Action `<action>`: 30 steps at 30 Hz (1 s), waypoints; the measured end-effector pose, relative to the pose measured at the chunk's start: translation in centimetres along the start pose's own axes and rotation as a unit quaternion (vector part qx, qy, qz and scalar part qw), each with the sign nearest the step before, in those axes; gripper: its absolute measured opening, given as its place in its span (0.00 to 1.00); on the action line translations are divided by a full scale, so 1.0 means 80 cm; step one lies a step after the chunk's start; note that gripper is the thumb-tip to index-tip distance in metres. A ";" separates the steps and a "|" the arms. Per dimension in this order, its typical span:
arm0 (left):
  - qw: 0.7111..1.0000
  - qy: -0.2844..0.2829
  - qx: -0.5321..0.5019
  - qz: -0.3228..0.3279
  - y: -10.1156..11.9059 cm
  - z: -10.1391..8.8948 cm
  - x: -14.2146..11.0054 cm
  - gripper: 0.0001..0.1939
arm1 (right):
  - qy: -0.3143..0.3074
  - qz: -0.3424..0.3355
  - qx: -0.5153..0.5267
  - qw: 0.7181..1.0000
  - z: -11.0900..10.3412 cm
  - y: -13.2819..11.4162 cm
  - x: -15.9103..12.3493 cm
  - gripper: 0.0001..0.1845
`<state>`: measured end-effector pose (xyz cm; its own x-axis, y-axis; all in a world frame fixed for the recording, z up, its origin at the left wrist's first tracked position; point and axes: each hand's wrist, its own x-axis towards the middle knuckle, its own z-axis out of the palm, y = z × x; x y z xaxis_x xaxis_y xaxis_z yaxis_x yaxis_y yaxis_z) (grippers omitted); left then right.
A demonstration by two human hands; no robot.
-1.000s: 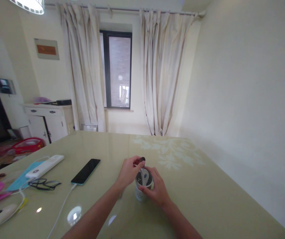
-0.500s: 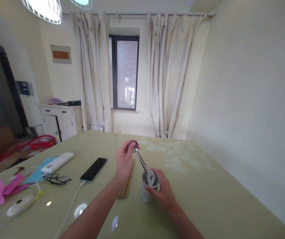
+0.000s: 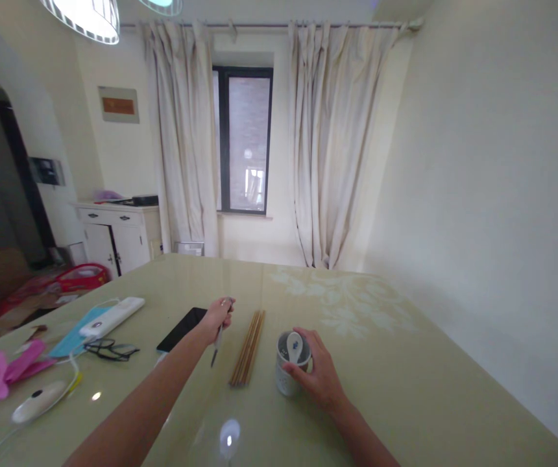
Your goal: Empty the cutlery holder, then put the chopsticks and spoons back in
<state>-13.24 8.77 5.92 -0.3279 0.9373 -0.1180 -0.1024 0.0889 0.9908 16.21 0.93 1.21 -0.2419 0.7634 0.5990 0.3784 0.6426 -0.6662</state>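
Note:
My left hand is closed around slim metal cutlery over the table, between the phone and the chopsticks. A thin end points down below the fingers; the part inside the hand is hidden, so its exact kind cannot be told. My right hand grips the right side of a grey-white holder cup, thumb across the front and fingers behind. The cup stands upright on the table. A white soup spoon with a blue mark leans in it. Several wooden chopsticks lie side by side left of the cup.
A black-screened phone with a cable lies partly behind my left forearm. Further left are folded glasses, a white power strip, a blue mask, pink paper and a white oval device. A wall borders the right side.
My left hand has drawn the metal cutlery out of the cup and carried it left and lower, past the chopsticks. My right hand stays on the cup.

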 end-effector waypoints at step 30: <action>0.889 0.012 0.434 0.142 -0.050 0.011 0.006 0.06 | -0.006 0.013 0.001 1.000 0.000 -0.005 0.000 0.37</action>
<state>-12.15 9.16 1.99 -0.2466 0.9568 0.1540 0.7485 0.0872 0.6574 16.06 0.67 1.47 -0.2427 0.7801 0.5766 0.3823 0.6232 -0.6822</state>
